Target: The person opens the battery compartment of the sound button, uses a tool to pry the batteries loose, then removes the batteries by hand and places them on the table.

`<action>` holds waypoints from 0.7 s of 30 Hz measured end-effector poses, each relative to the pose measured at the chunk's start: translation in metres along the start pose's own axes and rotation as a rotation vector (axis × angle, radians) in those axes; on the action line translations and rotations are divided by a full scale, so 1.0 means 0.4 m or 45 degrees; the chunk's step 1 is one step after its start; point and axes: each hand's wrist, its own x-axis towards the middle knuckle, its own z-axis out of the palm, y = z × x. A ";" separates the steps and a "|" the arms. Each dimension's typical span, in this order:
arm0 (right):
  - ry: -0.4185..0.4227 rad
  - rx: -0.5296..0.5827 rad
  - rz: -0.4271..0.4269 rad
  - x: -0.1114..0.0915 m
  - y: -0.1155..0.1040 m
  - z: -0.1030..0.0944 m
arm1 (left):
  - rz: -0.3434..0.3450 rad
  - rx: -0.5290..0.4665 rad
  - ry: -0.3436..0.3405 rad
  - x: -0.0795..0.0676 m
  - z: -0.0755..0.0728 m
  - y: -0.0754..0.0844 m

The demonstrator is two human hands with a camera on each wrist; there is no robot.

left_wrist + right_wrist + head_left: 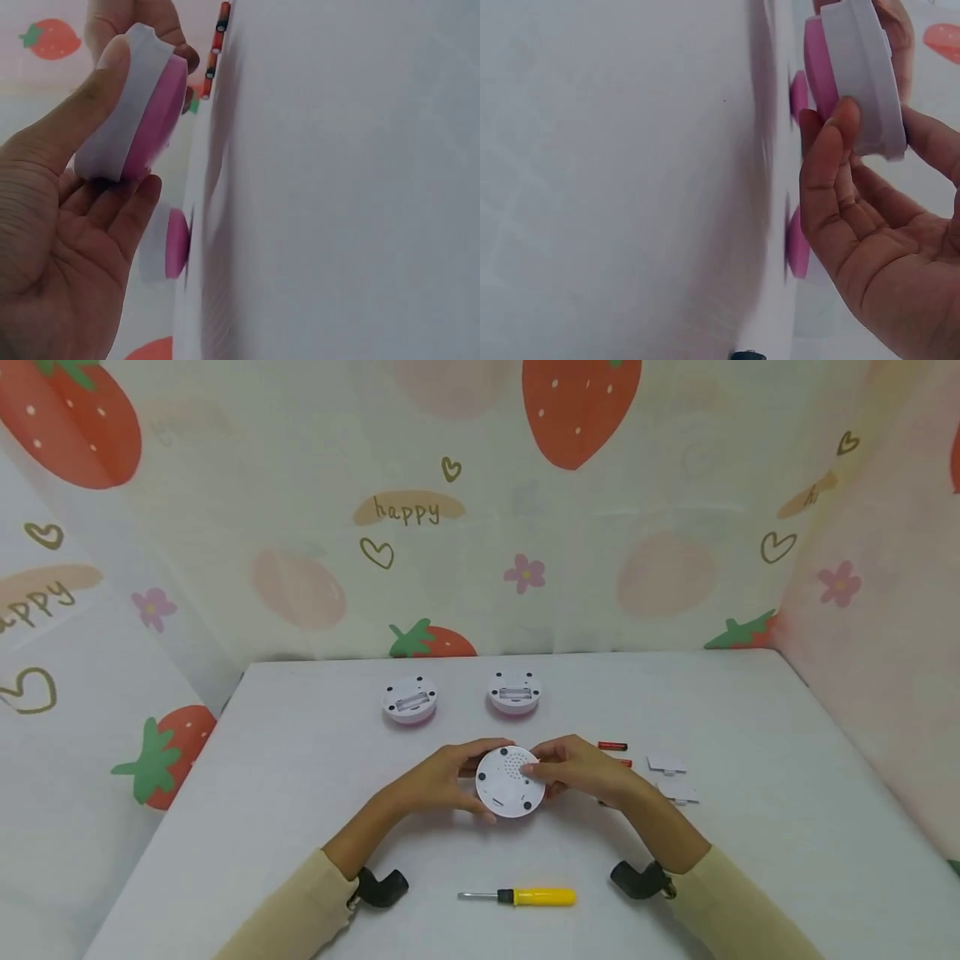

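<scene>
On the white desk (315,727), well beyond the screwdriver (517,897) and to its left, sits a first gadget (409,695), round with an uncovered slot. The left hand's grip (442,781), beyond the screwdriver's tip, is curled round the edge of the held gadget (510,785), white and pink, raised beyond the screwdriver with its dotted face showing. Farther beyond lies a second gadget (514,683), also slotted. The right hand's grip (588,768) pinches the held gadget's other edge. Beyond the screwdriver and rightward lie red batteries (612,746), partly hidden, then small white covers (667,765).
</scene>
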 end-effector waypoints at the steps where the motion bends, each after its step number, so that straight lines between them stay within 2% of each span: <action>1: -0.001 0.001 -0.006 0.000 0.003 0.001 | -0.013 -0.004 0.006 0.001 0.003 0.000; 6: -0.013 0.018 -0.045 0.001 0.012 0.005 | -0.072 -0.001 0.034 0.003 0.013 -0.005; 12: 0.003 -0.039 -0.033 -0.002 0.014 0.006 | -0.055 -0.050 -0.006 -0.001 0.015 -0.015; 17: 0.007 -0.084 -0.071 0.008 0.018 0.012 | -0.040 -0.136 -0.017 -0.008 0.012 -0.022; 21: 0.013 -0.111 -0.074 0.008 0.020 0.023 | -0.051 -0.156 -0.048 -0.010 0.015 -0.031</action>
